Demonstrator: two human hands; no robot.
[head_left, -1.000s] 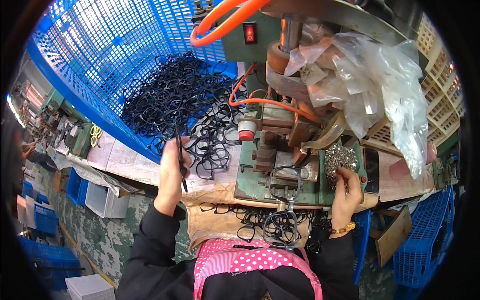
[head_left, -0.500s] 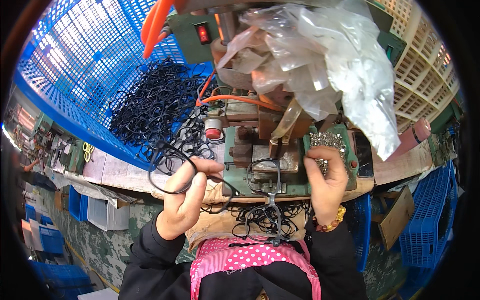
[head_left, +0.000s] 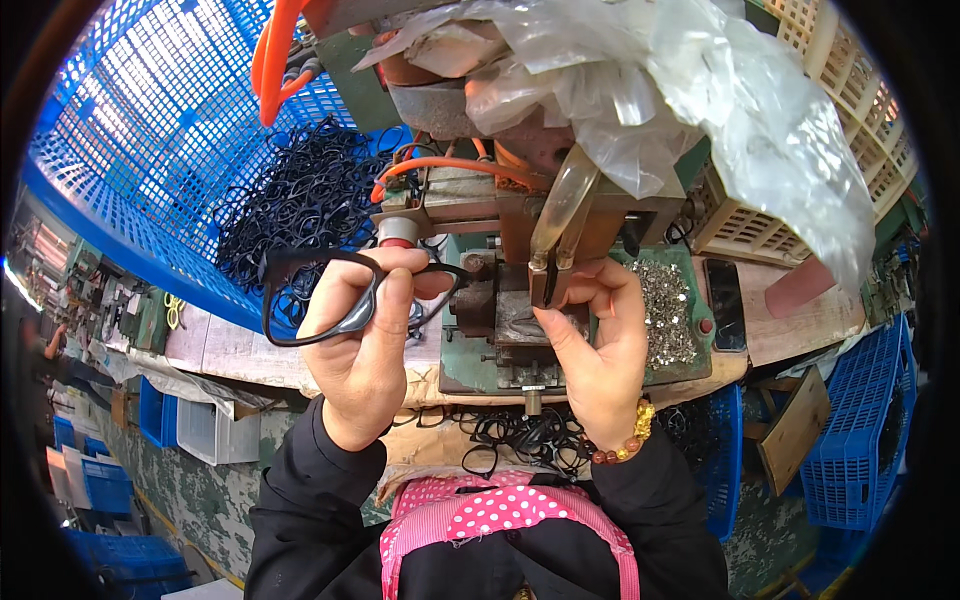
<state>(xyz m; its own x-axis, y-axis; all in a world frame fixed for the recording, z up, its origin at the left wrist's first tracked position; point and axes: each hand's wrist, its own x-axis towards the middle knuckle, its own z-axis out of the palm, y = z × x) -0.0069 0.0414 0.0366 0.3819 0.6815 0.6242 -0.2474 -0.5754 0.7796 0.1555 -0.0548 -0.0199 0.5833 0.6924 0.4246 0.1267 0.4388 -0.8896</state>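
A black, glossy spectacle frame (head_left: pixel 357 316), smooth and rounded at the rims, was in the left hand (head_left: pixel 365 340), out in front of the scuffed green metal base (head_left: pixel 470 376); thumb and fingers were clamped on it near its middle, one rim jutting leftward. The right hand (head_left: pixel 605 350) was at the dark, blocky metal holder (head_left: pixel 541 285) under a translucent amber tube (head_left: pixel 563 210), thumb and forefinger slightly parted beside its lower end; whether they touched it or pinched something small could not be told. Just right of that hand, glittering, jagged-looking metal bits (head_left: pixel 668 335) lay heaped in a green tray (head_left: pixel 701 350). Crumpled, cloudy plastic bags (head_left: pixel 690 90) hung above, near a smooth orange hose (head_left: pixel 460 163). To the left, a blue lattice basket (head_left: pixel 120 215) held a tangled mass of thin, dark frames (head_left: pixel 290 200).
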